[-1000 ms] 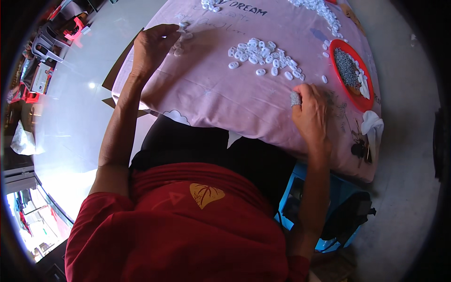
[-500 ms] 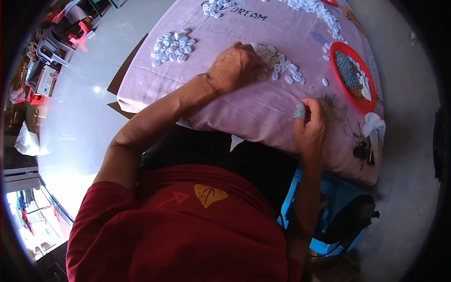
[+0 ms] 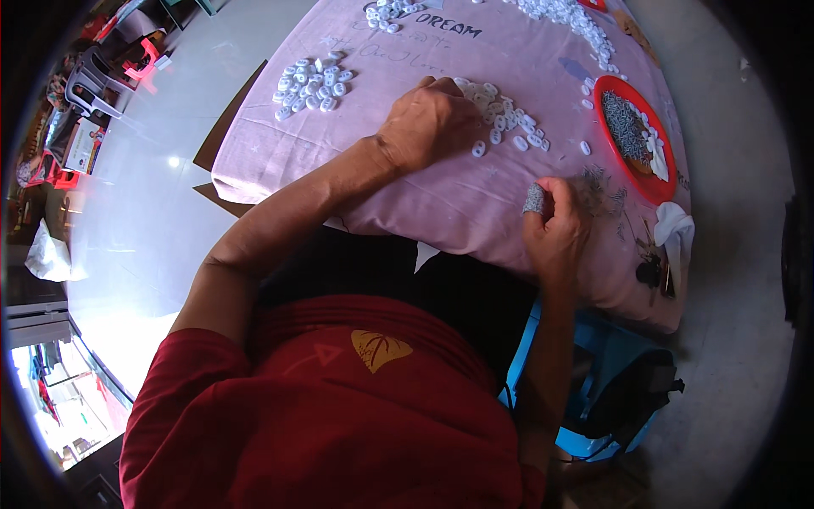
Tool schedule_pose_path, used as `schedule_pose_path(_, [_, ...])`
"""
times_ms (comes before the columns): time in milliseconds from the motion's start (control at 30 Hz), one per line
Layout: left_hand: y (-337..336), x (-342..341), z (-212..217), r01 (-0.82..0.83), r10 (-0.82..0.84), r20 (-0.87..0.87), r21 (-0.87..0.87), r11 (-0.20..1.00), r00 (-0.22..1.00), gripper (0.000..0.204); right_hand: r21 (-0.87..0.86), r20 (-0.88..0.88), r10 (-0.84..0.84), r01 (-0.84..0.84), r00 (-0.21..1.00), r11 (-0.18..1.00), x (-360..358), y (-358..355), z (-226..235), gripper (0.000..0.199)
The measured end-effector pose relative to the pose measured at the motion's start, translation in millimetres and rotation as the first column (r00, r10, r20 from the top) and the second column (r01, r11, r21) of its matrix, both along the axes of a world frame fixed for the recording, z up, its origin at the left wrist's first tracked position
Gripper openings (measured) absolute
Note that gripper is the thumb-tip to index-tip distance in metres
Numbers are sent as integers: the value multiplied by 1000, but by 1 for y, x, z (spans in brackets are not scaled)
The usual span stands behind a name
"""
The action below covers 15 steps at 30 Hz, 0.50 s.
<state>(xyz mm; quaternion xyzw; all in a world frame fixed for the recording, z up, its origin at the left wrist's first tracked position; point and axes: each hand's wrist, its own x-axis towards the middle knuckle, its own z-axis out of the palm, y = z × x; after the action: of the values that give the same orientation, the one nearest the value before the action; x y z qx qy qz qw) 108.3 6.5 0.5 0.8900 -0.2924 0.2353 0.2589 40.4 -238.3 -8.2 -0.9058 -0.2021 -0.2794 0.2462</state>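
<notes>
My left hand rests at the left edge of a loose pile of small white oval plastic pieces, each with holes. Its fingers curl inward, and whatever lies under the fingertips is hidden. Near the table's front edge, my right hand is closed, its thumb wrapped in a grey covering. The curled fingers are beside a scatter of small grey metal pins or screws, and anything in them is too small to make out. One stray white piece lies just in front of the pile.
A pink printed cloth covers the table. On the right, a red tray holds many grey metal bits and some white pieces. Another white cluster sits at left. Beyond the tray's near end lie a white rag and dark tools.
My right hand has shifted slightly left. The stray white piece beside my left hand now lies a little nearer to me; the left hand itself has barely moved.
</notes>
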Motion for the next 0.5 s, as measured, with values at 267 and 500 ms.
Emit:
schedule_pose_path(267, [-3, 4, 10, 2, 0, -113, 23, 1000, 994, 17, 8, 13, 1, -2, 1000, 1000, -3, 1, 2, 21])
schedule_pose_path(500, [-5, 13, -5, 184, -179, -140, 26, 983, 974, 14, 38, 42, 11, -12, 999, 999, -1, 2, 2, 18])
